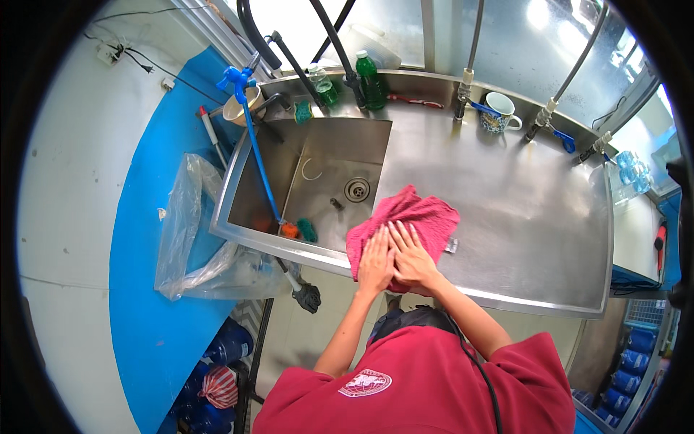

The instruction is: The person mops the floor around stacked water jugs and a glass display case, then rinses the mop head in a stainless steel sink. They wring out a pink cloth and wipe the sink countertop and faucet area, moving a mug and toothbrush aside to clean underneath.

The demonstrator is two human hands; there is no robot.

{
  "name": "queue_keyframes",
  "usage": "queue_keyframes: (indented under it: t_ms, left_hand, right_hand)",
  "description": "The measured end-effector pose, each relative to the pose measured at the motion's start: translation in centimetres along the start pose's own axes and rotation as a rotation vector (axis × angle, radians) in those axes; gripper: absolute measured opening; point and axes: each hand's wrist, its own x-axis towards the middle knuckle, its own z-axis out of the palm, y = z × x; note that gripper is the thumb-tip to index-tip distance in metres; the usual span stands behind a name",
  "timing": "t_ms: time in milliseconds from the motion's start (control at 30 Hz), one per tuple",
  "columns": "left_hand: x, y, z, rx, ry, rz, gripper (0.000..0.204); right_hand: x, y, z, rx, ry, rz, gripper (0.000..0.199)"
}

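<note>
A red cloth (416, 210) lies spread over the front edge of the steel counter (520, 224), just right of the sink basin (332, 155), and part of it hangs past the rim. My left hand (377, 262) rests flat on the cloth, fingers stretched out. Beside it my right hand (410, 254) also lies flat on the cloth, its fingers extended and its inner edge touching the left hand. Neither hand grips the cloth. A small clear-and-white item (452, 245) peeks out by the cloth's right edge; its kind cannot be made out.
Along the back ledge stand green bottles (370, 83), a patterned mug (499, 113), red-handled pliers or a similar tool (415, 101) and pipes with blue valves. A blue hose (260, 152) reaches into the basin near scrubbers (306, 230). Plastic sheeting (188, 224) hangs at left.
</note>
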Motion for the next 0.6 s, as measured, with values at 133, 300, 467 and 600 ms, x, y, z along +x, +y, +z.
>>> queue_keyframes:
  t_ms: [133,300,467,600]
  left_hand:
    - [2.4,-1.8,-0.9,0.034,0.038,0.121,0.065]
    - [6.7,1.9,3.3,0.109,-0.166,0.393,0.081]
    - [9.4,14.4,13.2,-0.176,-0.327,0.885,0.084]
    - [7.9,25.5,20.7,-0.263,-0.542,1.09,0.065]
  right_hand:
    - [1.9,-0.8,0.6,0.019,0.032,0.074,0.071]
    - [-3.4,1.7,-0.3,-0.053,0.019,0.452,0.067]
    - [-15.8,7.6,-4.6,-0.258,0.188,0.884,0.066]
    - [-27.4,11.6,-10.1,-0.435,0.152,1.241,0.072]
